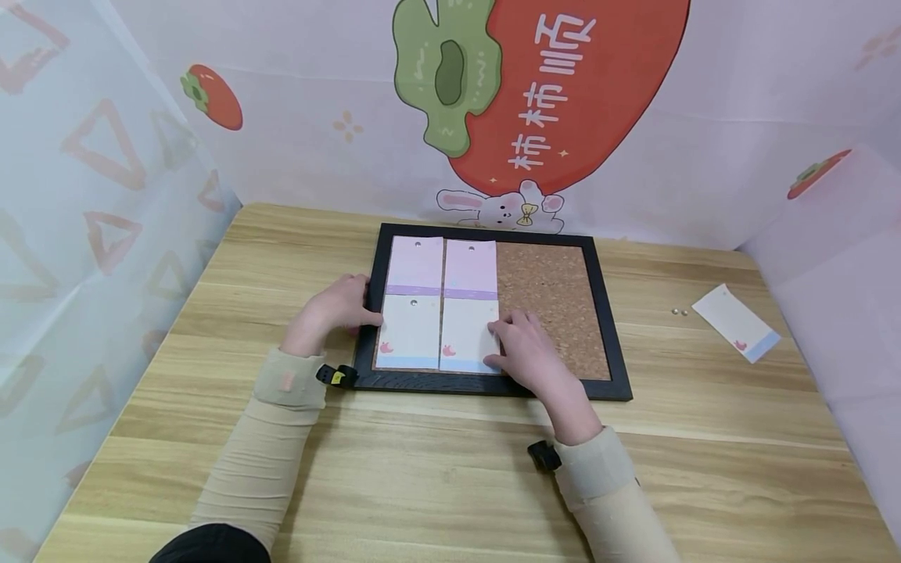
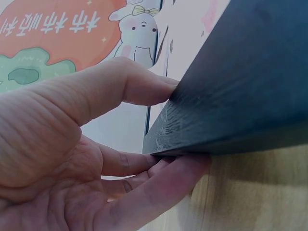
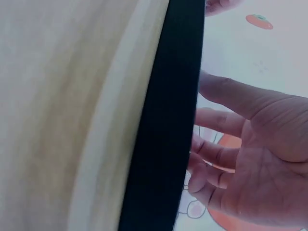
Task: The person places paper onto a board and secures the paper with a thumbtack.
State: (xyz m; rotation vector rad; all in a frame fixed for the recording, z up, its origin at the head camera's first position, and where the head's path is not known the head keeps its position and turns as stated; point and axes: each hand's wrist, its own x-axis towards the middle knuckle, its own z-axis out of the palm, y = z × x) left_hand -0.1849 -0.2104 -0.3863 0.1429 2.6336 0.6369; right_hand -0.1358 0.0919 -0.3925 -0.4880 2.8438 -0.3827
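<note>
My left hand (image 1: pixel 335 305) grips the left side of a black-framed cork board (image 1: pixel 549 313). In the left wrist view the thumb lies on the frame's face (image 2: pixel 240 72) and the fingers reach underneath. Two purple-edged cards (image 1: pixel 415 264) (image 1: pixel 471 268) and two blue-edged cards (image 1: pixel 411 336) (image 1: pixel 466 332) lie in two rows on the cork. Silver pushpins show at the tops of the purple-edged pair and the lower left card. At the lower right card's right edge, my right hand (image 1: pixel 531 352) touches with thumb and fingertips spread apart. The frame hides those fingertips in the right wrist view.
Right of the board lie two small silver pins (image 1: pixel 679 312) and a loose blue-edged card (image 1: pixel 736 322) on the wooden table (image 1: pixel 436 469). A printed cloth backdrop (image 1: pixel 296 141) stands behind the table, close to the board's far edge.
</note>
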